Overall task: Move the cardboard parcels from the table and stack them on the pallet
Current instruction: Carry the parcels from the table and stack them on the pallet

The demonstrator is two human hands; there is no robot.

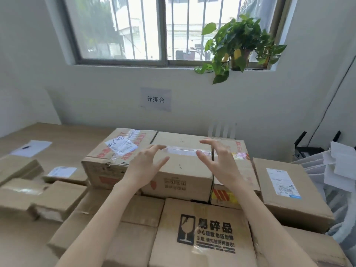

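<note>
Several cardboard parcels lie piled on a wooden table [63, 135]. A plain brown parcel [183, 164] with clear tape across its top sits on top of the pile in the middle. My left hand [148, 164] hovers over its left part, fingers spread and straight. My right hand [217, 160] hovers over its right edge, fingers spread, holding nothing. To its left lies a parcel with red print and white labels [115, 151]. A box printed with a fragile glass symbol [204, 234] lies nearest to me. No pallet is in view.
A labelled parcel [287, 187] lies at the right, small boxes [57, 199] at the left. White packing sheets [335, 170] are heaped at the far right. A paper sign [155, 99] hangs on the wall. A potted plant [238, 47] stands on the windowsill.
</note>
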